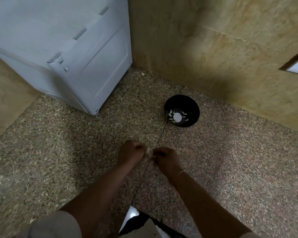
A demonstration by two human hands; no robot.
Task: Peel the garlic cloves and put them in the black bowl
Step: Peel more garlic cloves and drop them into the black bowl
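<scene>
Speckled stone surface (58, 152) — one black bowl (191, 104); left hand (130, 152) and right hand (167, 160), fingers curled, pinch one garlic clove (149, 153).

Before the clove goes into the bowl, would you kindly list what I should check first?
1. Left hand and right hand both pinch the pale garlic clove: ok.
2. Clove fully peeled: cannot tell, the hands hide it.
3. Round black bowl upright on the speckled granite counter: ok.
4. Room left beside the peeled white cloves inside it: ok.
5. Counter between hands and bowl free of obstacles: ok.
</scene>
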